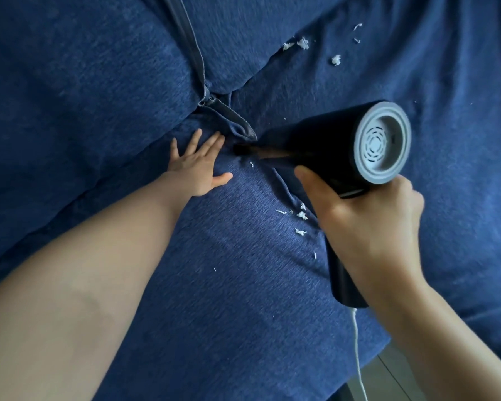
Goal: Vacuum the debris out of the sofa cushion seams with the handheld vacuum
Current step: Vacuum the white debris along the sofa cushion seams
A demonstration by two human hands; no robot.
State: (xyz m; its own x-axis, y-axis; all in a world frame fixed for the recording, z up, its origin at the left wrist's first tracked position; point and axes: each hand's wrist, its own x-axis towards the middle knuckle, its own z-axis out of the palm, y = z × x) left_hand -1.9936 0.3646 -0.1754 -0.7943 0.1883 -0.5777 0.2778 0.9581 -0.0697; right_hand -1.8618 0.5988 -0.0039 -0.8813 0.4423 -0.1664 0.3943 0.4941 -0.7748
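My right hand [368, 227] grips the handle of a dark handheld vacuum [324, 140] with a grey rear vent. Its narrow nozzle tip [240, 149] points left into the seam where the blue sofa cushions meet. My left hand [198, 163] lies flat and open on the seat cushion [220, 299], fingertips just left of the nozzle, pressing the fabric by the seam. White scraps of debris [301, 215] lie along the seam between the seat cushions, under the vacuum. More white scraps [302, 43] sit further back on the right cushion.
A zipper flap [191, 50] runs down between the back cushions to the junction. A white cord [357, 351] hangs from the vacuum handle past the sofa's front edge. Floor shows at the bottom right [388, 371].
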